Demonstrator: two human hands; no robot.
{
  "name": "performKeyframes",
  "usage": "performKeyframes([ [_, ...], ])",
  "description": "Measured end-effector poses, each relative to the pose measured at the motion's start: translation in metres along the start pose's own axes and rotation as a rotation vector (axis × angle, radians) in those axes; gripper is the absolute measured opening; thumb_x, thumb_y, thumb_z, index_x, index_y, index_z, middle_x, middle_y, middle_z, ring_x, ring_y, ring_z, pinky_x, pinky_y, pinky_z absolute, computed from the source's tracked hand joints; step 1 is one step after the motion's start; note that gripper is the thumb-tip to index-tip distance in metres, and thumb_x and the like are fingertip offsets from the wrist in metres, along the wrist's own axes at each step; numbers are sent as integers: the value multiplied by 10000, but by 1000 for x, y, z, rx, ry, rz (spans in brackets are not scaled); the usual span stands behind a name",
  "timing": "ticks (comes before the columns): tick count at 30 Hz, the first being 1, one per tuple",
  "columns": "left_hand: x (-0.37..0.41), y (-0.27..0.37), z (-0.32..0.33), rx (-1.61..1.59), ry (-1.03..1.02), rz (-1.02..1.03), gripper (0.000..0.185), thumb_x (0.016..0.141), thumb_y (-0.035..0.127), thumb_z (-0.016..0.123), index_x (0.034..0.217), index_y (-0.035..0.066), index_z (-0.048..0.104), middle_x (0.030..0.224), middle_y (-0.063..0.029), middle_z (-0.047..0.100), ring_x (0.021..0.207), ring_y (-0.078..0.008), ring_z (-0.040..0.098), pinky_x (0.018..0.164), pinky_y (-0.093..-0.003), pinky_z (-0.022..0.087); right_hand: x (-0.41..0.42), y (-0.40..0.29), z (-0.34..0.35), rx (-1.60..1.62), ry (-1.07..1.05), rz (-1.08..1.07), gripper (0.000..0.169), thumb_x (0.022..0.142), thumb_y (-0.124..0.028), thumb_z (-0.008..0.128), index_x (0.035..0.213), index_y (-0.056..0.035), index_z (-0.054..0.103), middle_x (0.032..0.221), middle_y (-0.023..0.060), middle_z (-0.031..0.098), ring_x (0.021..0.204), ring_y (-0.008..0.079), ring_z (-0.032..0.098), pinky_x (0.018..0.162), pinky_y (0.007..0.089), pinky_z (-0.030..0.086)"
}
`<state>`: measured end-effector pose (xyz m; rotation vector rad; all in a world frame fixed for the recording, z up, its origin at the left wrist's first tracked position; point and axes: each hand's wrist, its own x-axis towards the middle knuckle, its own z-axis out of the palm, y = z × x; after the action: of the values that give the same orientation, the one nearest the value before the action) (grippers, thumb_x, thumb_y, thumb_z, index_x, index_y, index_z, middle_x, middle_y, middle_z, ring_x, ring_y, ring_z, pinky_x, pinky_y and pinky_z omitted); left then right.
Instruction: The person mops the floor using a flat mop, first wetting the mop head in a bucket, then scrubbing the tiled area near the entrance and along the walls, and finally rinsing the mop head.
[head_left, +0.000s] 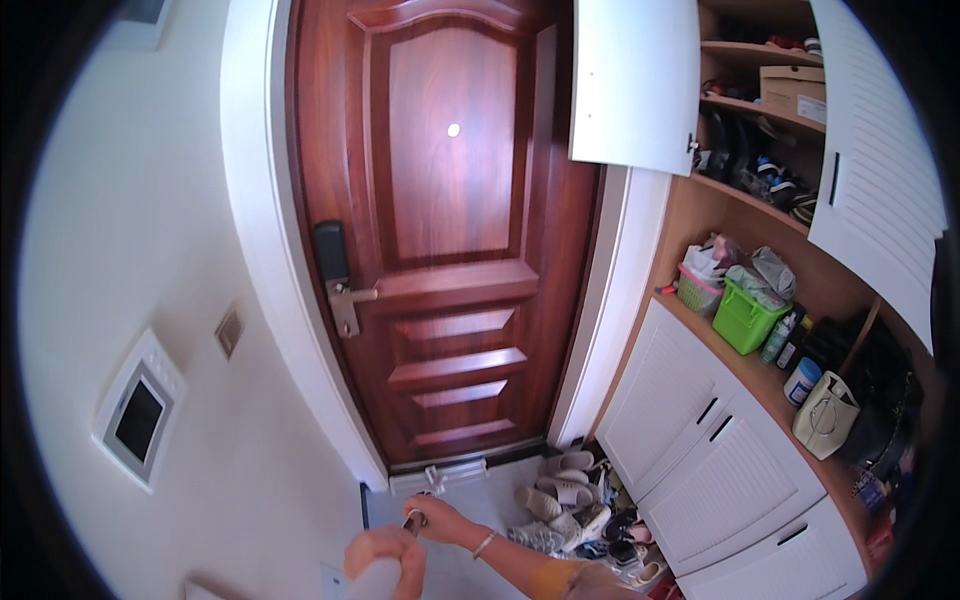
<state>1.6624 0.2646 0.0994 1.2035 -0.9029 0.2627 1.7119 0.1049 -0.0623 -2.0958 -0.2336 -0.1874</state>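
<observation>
Both my hands grip the pole (413, 520) of what looks like a flat mop, low in the view. My left hand (384, 553) is wrapped around the upper part, nearer to me. Further down the pole, my right hand (435, 517) has its fingers closed around it; a bracelet (484, 545) circles that wrist. Beyond the hands, the white mop head (465, 472) lies on the floor against the threshold of the brown door (454, 187). My right hand partly hides the lower pole.
Several shoes (566, 491) crowd the light floor (469, 559) to the right. Above them stand white cabinets (660, 397), with an upper cabinet door (637, 82) swung open. A green bin (745, 319) and handbag (825, 416) sit on the shelf. An intercom panel (140, 416) is on the left wall.
</observation>
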Motion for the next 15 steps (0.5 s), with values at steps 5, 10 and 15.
performKeyframes([
  [5, 127, -37, 65, 164, 9, -1, 244, 779, 11, 686, 792, 74, 451, 727, -1, 475, 658, -84, 458, 591, -257, 408, 21, -69, -105, 78, 297, -182, 489, 803, -116, 703, 1229, -11, 488, 1134, 153, 568, 1047, 249, 567, 898, 345, 453],
  [10, 217, -60, 142, 204, -136, -109, 303, 773, 191, 733, 966, -2, 601, 775, -117, 653, 702, -201, 647, 672, -327, 513, 36, -121, -238, 441, 367, -251, 568, 845, 11, 601, 1360, -21, 363, 1205, 119, 528, 1167, 179, 512, 972, 320, 430],
  [15, 278, -79, 191, 300, -92, 83, 335, 807, 237, 719, 971, 6, 540, 818, -159, 649, 761, -276, 669, 681, -350, 514, 64, -121, -335, 404, 389, -343, 550, 887, 56, 502, 1408, -12, 338, 1394, 133, 385, 1218, 216, 477, 993, 315, 424],
])
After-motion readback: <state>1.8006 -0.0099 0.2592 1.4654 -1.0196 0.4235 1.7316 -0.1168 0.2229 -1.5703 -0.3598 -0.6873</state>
